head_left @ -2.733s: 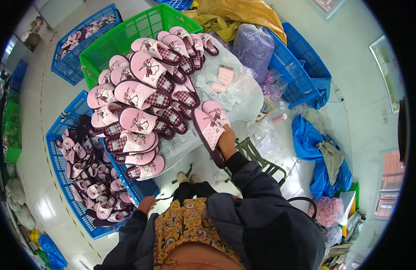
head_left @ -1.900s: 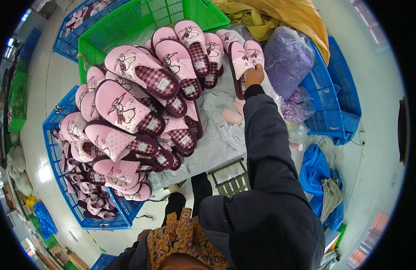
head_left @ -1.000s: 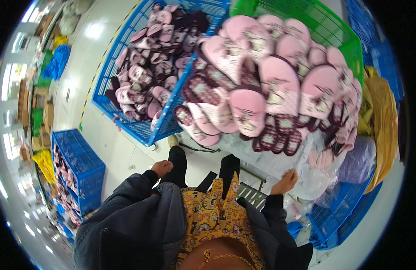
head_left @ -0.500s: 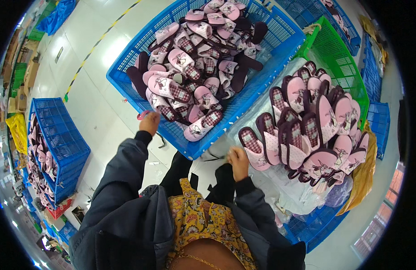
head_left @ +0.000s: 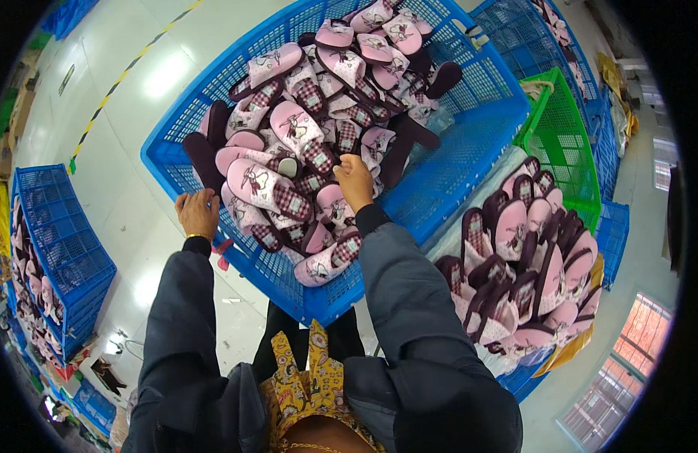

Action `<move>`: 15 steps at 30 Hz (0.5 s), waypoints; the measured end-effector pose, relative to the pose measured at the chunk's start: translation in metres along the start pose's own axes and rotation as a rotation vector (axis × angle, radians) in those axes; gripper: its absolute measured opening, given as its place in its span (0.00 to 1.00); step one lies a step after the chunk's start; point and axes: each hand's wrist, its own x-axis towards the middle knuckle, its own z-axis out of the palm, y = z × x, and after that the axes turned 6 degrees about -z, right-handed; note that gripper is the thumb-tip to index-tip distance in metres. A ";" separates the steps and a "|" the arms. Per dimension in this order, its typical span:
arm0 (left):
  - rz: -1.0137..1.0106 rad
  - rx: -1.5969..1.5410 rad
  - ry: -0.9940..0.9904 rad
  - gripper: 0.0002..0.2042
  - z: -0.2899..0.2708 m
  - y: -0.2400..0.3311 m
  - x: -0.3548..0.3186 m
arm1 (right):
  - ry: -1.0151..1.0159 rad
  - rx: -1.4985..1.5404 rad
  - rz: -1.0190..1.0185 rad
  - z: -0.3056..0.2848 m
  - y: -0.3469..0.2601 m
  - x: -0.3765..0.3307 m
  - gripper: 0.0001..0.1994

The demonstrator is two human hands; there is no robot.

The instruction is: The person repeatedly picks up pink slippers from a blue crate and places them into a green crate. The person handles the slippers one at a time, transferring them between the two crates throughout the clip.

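Note:
A large blue plastic basket [head_left: 470,162] in front of me holds a loose heap of pink slippers with dark soles and checked insoles. My left hand [head_left: 198,214] is closed over the basket's near left rim, its fingers curled. Over the heap, my right hand [head_left: 354,181] reaches in with its fingers bent together at the heel of a pink slipper [head_left: 298,130]; its fingertips are partly hidden. Near the basket's front corner lies another pink slipper [head_left: 328,262]. To the right, several slippers [head_left: 549,260] stand packed closely together in rows.
A green basket [head_left: 564,143] stands behind the packed slippers, with a blue basket [head_left: 508,41] beyond. On the floor at left is a blue crate [head_left: 66,249] with more slippers showing at its side. A pink tie [head_left: 223,253] hangs from the large basket's near left side.
My right hand has moved from beside the packed slippers up over the heap in the basket. My left hand has shifted forward along the basket's left rim, away from the pink tie.

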 end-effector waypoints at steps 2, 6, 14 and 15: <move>-0.046 -0.013 0.045 0.04 0.004 0.008 0.004 | -0.045 -0.214 -0.044 0.013 0.013 0.023 0.17; -0.053 0.007 0.033 0.02 0.001 0.007 0.005 | -0.171 -0.442 -0.010 0.046 0.022 0.061 0.30; -0.113 0.066 -0.060 0.03 -0.006 0.019 0.014 | -0.229 -0.248 0.024 0.088 0.062 0.111 0.20; -0.121 0.069 -0.068 0.02 -0.005 0.017 0.014 | -0.174 -0.254 -0.037 0.090 0.063 0.111 0.17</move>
